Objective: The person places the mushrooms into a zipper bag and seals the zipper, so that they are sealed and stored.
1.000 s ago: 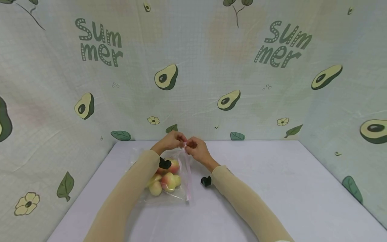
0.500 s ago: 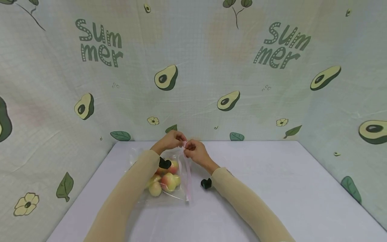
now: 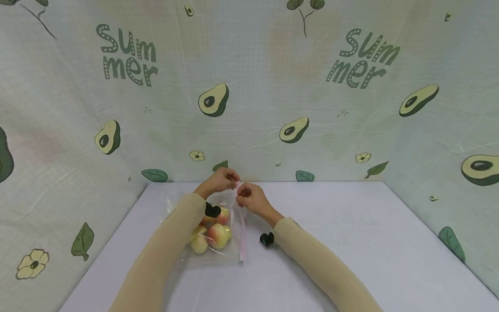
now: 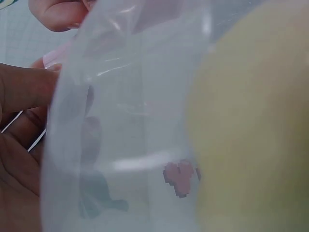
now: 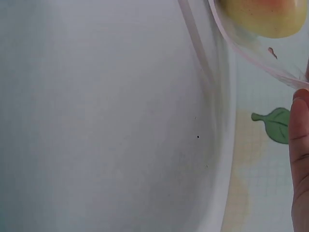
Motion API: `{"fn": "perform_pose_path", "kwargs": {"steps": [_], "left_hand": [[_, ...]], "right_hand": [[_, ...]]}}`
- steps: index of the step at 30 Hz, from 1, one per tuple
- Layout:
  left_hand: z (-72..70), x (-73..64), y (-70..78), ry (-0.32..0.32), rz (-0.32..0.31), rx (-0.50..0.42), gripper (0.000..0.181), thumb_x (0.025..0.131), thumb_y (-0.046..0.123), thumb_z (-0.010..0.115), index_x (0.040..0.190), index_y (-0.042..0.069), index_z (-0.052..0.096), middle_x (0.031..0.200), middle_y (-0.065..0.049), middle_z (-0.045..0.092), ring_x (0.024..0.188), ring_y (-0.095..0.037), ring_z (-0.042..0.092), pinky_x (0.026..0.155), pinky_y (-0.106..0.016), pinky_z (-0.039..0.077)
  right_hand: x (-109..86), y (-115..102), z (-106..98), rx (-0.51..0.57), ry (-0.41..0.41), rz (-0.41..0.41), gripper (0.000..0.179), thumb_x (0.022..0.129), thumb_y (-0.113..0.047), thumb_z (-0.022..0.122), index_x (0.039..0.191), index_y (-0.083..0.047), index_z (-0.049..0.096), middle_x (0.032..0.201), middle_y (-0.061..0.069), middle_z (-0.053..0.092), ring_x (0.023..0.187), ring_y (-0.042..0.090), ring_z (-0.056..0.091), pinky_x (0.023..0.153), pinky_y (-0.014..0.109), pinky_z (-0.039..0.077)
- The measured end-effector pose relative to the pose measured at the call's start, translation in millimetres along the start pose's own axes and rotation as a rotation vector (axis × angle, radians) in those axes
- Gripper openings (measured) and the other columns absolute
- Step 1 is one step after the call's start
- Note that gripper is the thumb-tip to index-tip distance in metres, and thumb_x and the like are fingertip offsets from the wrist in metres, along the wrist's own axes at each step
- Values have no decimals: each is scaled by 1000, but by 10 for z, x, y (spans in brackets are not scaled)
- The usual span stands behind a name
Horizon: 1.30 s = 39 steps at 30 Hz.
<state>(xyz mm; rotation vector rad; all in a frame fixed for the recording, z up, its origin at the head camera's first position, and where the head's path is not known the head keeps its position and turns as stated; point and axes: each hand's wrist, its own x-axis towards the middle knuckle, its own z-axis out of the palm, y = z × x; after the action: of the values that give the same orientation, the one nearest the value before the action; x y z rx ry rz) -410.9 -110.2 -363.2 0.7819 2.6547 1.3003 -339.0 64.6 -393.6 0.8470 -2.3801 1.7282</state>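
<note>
A clear zip bag (image 3: 229, 255) with a pink closure strip (image 3: 242, 236) lies left of the middle of the table. Inside it are several yellow fruits (image 3: 216, 236) with a red blush; one fruit (image 4: 256, 121) fills the right of the left wrist view. At the far end of the strip, my left hand (image 3: 222, 180) pinches the bag's corner. My right hand (image 3: 252, 198) pinches the strip just nearer than that, thumb against curled fingers. In the right wrist view only the edge of the right hand (image 5: 301, 159) shows, beside the bag's pink rim (image 5: 256, 65).
The bag lies on a white table (image 3: 319, 242), whose far edge is just past the hands. A cloth backdrop (image 3: 249, 86) printed with avocados and leaves hangs behind and at both sides. Black wrist cameras sit at both cuffs, the left one (image 3: 212, 210) over the fruit.
My right hand has slid slightly toward me along the strip, uncovering more of its far end. My left hand keeps its place at the corner.
</note>
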Motion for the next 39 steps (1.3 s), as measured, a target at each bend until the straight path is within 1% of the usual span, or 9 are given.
{"fn": "perform_pose_path", "kwargs": {"steps": [4,8,12,19,23,28,30,33,39], "left_hand": [[-1,-1,3,-3,-14,-10,14,84,-3,61,96,-2,66,76,-6,63,68,-15,58,60,-26,47],[-2,-8,20,0,-19,-9,13,85,-3,61,97,-2,66,76,-6,63,69,-15,59,61,-27,47],[-2,-5,19,0,-15,-17,14,85,-2,61,98,-4,66,77,-6,63,68,-15,59,61,-26,47],[-7,-1,4,7,-10,-29,12,84,-4,62,95,-3,66,75,-5,63,68,-14,59,61,-26,47],[-8,-7,11,8,-12,-24,11,84,-3,63,95,-2,66,76,-6,63,69,-15,60,62,-26,48],[-9,-10,12,-1,-15,-22,11,85,-2,64,96,-1,66,77,-6,63,70,-16,60,63,-27,47],[-9,-6,5,0,-10,-22,11,84,-2,64,95,-1,66,77,-6,63,70,-15,60,63,-26,47],[-9,-5,3,2,4,-24,10,84,-3,64,94,-3,65,77,-6,63,70,-15,59,63,-26,47],[-14,-4,10,4,2,-23,10,85,-3,64,95,-2,64,78,-7,62,71,-16,59,64,-26,48]], "right_hand": [[16,148,24,-4,7,2,10,81,8,62,90,10,58,73,19,61,60,18,59,55,26,50],[33,281,53,-30,17,30,9,81,5,64,89,2,60,72,11,61,59,15,59,56,27,51],[0,279,64,-43,8,39,10,80,4,63,87,-3,59,70,6,60,58,14,59,55,27,51],[-53,245,81,-94,-35,23,12,79,5,63,87,-3,58,68,5,60,58,14,60,53,27,50],[-72,237,87,-111,-59,29,10,81,5,64,89,0,60,70,9,61,59,16,60,53,28,49],[-111,219,95,-131,-73,37,12,79,5,64,87,-2,59,69,6,60,58,14,58,53,27,49],[-129,213,100,-149,-70,29,13,78,4,64,85,-6,58,67,1,58,57,11,57,52,25,49],[-150,202,98,-169,-79,20,13,77,3,64,84,-6,58,66,1,58,56,10,56,52,24,48],[-208,190,104,-190,-103,25,12,77,0,66,83,-7,59,67,0,58,57,10,57,51,24,48]]}}
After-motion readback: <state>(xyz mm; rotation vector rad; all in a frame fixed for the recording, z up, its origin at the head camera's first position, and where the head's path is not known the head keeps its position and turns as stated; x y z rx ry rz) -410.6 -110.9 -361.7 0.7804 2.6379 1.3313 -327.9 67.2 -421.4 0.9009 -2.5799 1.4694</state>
